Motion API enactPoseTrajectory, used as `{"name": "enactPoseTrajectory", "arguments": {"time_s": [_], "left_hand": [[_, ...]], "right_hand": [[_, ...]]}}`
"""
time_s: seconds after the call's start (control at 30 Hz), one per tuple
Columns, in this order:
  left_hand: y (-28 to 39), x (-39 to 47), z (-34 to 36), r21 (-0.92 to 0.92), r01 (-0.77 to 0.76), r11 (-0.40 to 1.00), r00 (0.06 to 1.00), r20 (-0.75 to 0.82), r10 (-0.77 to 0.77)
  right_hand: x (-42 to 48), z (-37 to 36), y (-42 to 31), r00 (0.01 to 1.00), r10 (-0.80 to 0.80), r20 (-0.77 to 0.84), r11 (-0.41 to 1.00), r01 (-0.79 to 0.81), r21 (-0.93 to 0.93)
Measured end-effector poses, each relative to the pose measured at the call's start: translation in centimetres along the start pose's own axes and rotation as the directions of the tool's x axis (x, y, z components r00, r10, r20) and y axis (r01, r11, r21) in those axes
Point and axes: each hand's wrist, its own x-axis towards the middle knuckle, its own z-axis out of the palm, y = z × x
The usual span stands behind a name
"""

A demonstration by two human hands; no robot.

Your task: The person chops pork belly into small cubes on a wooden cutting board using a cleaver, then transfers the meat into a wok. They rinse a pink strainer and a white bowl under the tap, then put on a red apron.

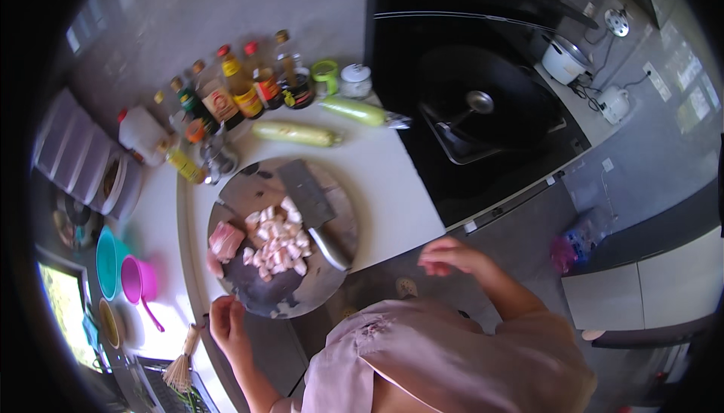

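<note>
On a round chopping board (334,192), cut pieces of pale meat (278,240) lie in a heap. A cleaver (308,195) rests flat beside them, its metal handle towards the board's near right edge. Larger pieces of pink meat (226,241) sit at the board's left. My left hand (228,319), fingers curled together and nothing visible in them, is at the board's near left rim. Off the counter's front edge, to the right of the board, my right hand (449,256) hangs in the air, empty with loosely bent fingers.
Two pale green gourds (297,133) (353,111) lie behind the board, before a row of sauce bottles (240,82). A black wok (481,96) with a metal ladle (479,102) stands on the stove at right. Left are a teal basin (112,263), a pink dipper (138,280) and a bamboo brush (180,370).
</note>
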Motion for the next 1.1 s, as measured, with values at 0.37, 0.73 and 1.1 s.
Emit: {"name": "enactPoseTrajectory", "arguments": {"time_s": [0.37, 0.73, 1.1], "left_hand": [[14.1, 5.6, 37.9, 0.342, -0.875, 0.341, 0.472, 0.760, 0.448], [13.6, 7.6, 49.5, 0.527, -0.837, -0.145, 0.521, 0.850, 0.082], [13.7, 10.3, 47.4, 0.025, 0.671, 0.741, 0.374, 0.852, -0.367]], "right_hand": [[-3.8, -21.1, 19.5, 0.696, 0.233, -0.680, 0.778, 0.286, 0.559], [-2.8, -25.9, 22.2, 0.822, 0.178, -0.541, 0.566, 0.364, 0.739], [0.3, -23.7, 21.3, 0.393, -0.112, -0.913, 0.990, 0.124, -0.068]]}}
